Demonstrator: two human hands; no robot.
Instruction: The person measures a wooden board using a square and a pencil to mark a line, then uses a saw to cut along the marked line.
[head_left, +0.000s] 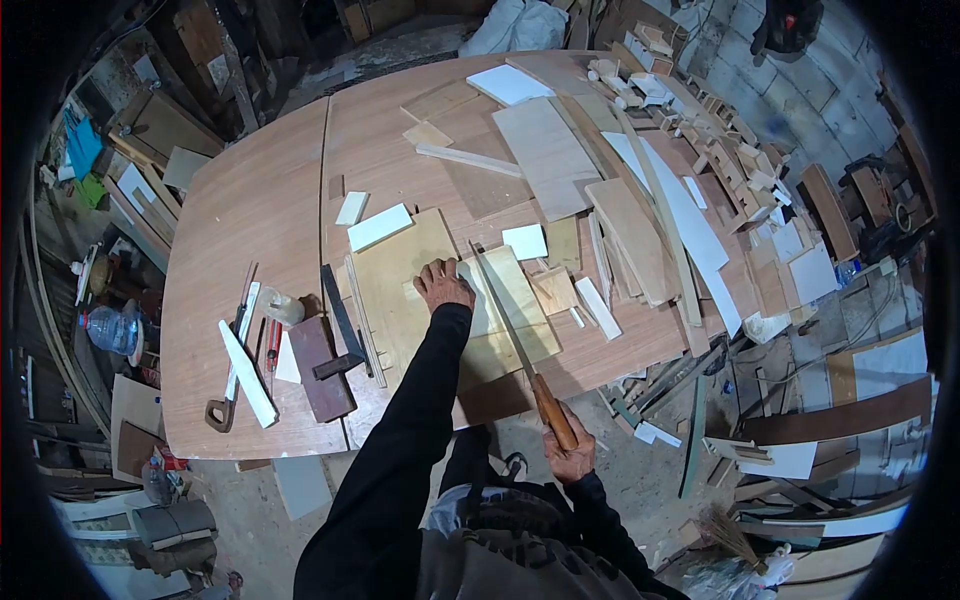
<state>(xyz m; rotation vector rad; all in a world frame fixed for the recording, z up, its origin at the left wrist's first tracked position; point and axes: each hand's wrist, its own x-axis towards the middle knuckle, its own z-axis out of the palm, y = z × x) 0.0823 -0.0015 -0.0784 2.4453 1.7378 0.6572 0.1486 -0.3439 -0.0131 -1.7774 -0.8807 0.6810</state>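
Observation:
My right hand [570,447] is wrapped round the wooden handle of a handsaw [507,325]. Its long blade runs away from me across a pale plywood board [512,290] on the table. Left of the blade, my left hand [443,286] presses down on the wood with its fingers bent and somewhat apart, holding no tool. A larger plywood sheet [405,250] lies under and beside that hand. Whether the saw teeth have cut into the board is too small to tell.
The wooden table [240,200] has a seam at left. Near it lie a try square [340,330], a brown block [322,385], a jar [285,307] and another handsaw [222,412]. Wood offcuts [545,150] and small wooden assemblies [735,180] crowd the right; scraps litter the floor.

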